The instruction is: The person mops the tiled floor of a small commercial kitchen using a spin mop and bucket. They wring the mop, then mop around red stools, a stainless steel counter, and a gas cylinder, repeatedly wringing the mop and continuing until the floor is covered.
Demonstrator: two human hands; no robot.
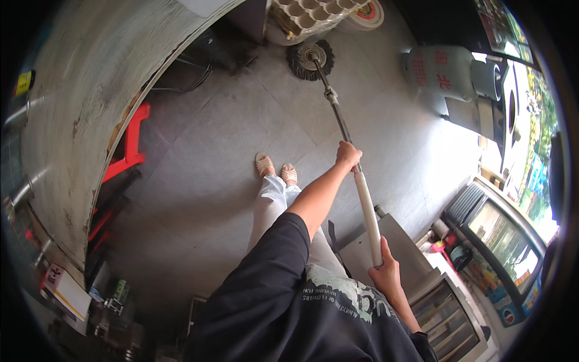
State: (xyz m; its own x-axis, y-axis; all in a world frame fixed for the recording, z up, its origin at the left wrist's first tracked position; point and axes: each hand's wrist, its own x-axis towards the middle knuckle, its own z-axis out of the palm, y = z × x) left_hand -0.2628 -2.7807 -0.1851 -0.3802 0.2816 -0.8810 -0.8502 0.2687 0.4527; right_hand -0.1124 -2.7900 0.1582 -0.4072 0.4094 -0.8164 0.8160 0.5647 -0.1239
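A spin mop with a long pole (368, 215) runs from my waist out over the floor, and both my hands are on it. My left hand (348, 155) wraps the metal shaft just past the white grip sleeve. Lower down, my right hand (385, 270) holds the sleeve's near end, its thumb lying along the pole. At the far end the round mop head (311, 60) spreads its dark strands flat on the grey tiled floor (226, 122). It lies close to a stack of egg trays (312, 16); whether they touch I cannot tell.
A gas cylinder (436, 73) is at the upper right. A worn table (81, 104) curves along the left, with a red plastic stool (133, 142) partly beneath it. Right of me are a metal cabinet (389, 246) and a glass-fronted appliance (504, 240). Cables (192, 83) lie near the table.
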